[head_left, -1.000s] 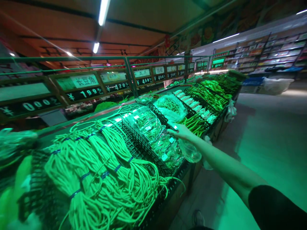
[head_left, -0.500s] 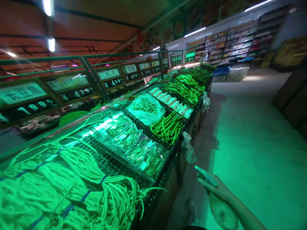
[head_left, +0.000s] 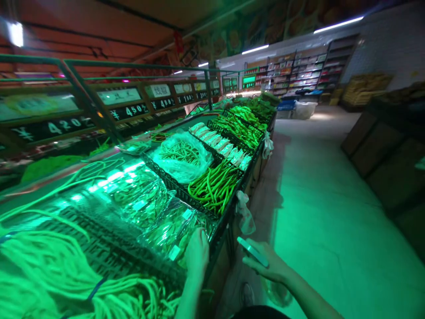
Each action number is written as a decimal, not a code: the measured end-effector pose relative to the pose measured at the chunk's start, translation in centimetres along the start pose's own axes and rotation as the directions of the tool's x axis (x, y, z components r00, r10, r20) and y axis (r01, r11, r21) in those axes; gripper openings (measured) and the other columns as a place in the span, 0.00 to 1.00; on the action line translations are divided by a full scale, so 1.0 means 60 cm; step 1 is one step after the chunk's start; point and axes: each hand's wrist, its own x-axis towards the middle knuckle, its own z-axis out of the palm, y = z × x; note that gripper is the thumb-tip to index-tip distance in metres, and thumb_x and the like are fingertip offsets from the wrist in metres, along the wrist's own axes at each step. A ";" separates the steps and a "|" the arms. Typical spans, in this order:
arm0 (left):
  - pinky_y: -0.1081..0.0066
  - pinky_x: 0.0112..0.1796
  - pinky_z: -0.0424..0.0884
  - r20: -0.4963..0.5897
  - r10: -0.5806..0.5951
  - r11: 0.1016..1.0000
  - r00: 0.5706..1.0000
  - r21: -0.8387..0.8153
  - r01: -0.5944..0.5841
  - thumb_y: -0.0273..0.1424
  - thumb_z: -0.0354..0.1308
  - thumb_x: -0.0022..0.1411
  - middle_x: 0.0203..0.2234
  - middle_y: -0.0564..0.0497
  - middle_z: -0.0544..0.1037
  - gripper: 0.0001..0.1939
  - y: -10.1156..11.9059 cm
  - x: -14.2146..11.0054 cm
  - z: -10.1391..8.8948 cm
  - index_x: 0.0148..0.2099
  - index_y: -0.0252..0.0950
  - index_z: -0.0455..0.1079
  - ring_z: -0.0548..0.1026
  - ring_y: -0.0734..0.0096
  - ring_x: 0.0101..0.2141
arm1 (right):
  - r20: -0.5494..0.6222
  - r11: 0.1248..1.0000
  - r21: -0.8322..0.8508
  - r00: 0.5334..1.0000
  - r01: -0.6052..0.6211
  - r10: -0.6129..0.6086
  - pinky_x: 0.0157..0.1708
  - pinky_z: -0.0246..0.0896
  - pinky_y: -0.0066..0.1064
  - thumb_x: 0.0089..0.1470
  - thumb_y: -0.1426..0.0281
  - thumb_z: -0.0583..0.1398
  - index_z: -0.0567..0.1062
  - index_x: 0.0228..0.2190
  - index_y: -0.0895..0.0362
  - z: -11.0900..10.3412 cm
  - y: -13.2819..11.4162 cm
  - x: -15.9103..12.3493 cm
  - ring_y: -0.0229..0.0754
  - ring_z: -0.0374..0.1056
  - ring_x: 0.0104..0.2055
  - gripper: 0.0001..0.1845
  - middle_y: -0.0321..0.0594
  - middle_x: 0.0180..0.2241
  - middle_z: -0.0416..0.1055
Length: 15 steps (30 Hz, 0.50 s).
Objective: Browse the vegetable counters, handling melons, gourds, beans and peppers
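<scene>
My left hand (head_left: 197, 251) is over the front edge of the display, with its fingers curled together beside the plastic-wrapped packs of green vegetables (head_left: 175, 232). Whether anything is between those fingers is hidden. Over the aisle, my right hand (head_left: 270, 263) is closed around a slim phone (head_left: 253, 251) seen edge-on. Below it hangs a clear plastic bag (head_left: 278, 292), its contents unclear. Beyond my left hand lie loose long green beans (head_left: 212, 184) in a black crate. Bundled long beans (head_left: 56, 266), tied with blue bands, are at the near left.
An open plastic bag of beans (head_left: 181, 155) and white wrapped packs (head_left: 219, 144) sit farther along. A knotted plastic bag (head_left: 245, 215) hangs off the stand's side. Price signs (head_left: 129, 110) line the back rail. Dark stands (head_left: 385, 150) border the aisle on the right.
My left hand has come into view from below, reaching to the wrapped packs. The view has shifted forward along the display. My right hand still holds the phone.
</scene>
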 end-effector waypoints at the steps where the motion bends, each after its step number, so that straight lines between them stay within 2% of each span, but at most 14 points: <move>1: 0.61 0.48 0.68 0.020 -0.042 0.999 0.999 0.010 0.041 0.34 0.36 0.72 0.49 0.44 0.78 0.20 0.006 0.010 0.012 0.54 0.38 0.67 0.75 0.58 0.50 | 0.009 1.000 -0.022 1.000 0.017 -0.017 0.30 0.55 0.27 0.57 0.53 0.59 0.69 0.34 0.55 0.001 -0.008 0.008 0.37 0.63 0.29 0.17 0.31 0.27 0.65; 4: 0.59 0.42 0.69 0.073 -0.141 0.990 0.987 0.038 0.139 0.36 0.32 0.72 0.47 0.38 0.79 0.23 0.003 0.030 0.041 0.54 0.35 0.65 0.78 0.52 0.47 | 0.026 0.997 -0.061 0.999 0.046 -0.044 0.31 0.54 0.27 0.56 0.53 0.59 0.68 0.34 0.55 -0.004 -0.020 0.027 0.38 0.64 0.31 0.17 0.32 0.28 0.65; 8: 0.60 0.41 0.70 0.117 -0.199 0.980 0.973 0.047 0.195 0.36 0.31 0.72 0.47 0.39 0.80 0.23 -0.019 0.040 0.058 0.56 0.38 0.63 0.79 0.53 0.46 | 0.054 0.997 -0.053 0.997 0.058 -0.055 0.29 0.51 0.27 0.56 0.54 0.59 0.67 0.33 0.55 -0.021 -0.012 0.056 0.36 0.61 0.29 0.17 0.31 0.26 0.63; 11: 0.58 0.45 0.70 0.120 -0.153 0.986 0.981 0.089 0.143 0.32 0.35 0.71 0.47 0.38 0.80 0.21 -0.025 0.044 0.065 0.57 0.36 0.63 0.78 0.52 0.48 | 0.060 0.987 -0.121 0.993 0.110 -0.103 0.28 0.49 0.27 0.54 0.56 0.61 0.67 0.31 0.55 -0.027 -0.007 0.088 0.35 0.59 0.29 0.15 0.31 0.27 0.63; 13: 0.58 0.47 0.70 0.118 -0.108 0.987 0.987 0.133 0.093 0.31 0.34 0.71 0.47 0.38 0.80 0.22 -0.025 0.046 0.068 0.59 0.35 0.63 0.78 0.52 0.49 | 0.123 0.978 -0.145 0.983 0.150 -0.133 0.26 0.47 0.26 0.52 0.58 0.62 0.67 0.31 0.55 -0.026 -0.008 0.113 0.34 0.57 0.26 0.14 0.30 0.27 0.62; 15: 0.57 0.47 0.70 0.137 -0.114 0.981 0.984 0.173 0.090 0.30 0.33 0.71 0.46 0.38 0.80 0.24 -0.025 0.050 0.073 0.60 0.34 0.63 0.78 0.52 0.48 | 0.176 0.972 -0.155 0.973 0.180 -0.152 0.26 0.47 0.26 0.51 0.59 0.63 0.67 0.32 0.54 -0.023 -0.010 0.138 0.33 0.57 0.26 0.14 0.29 0.27 0.62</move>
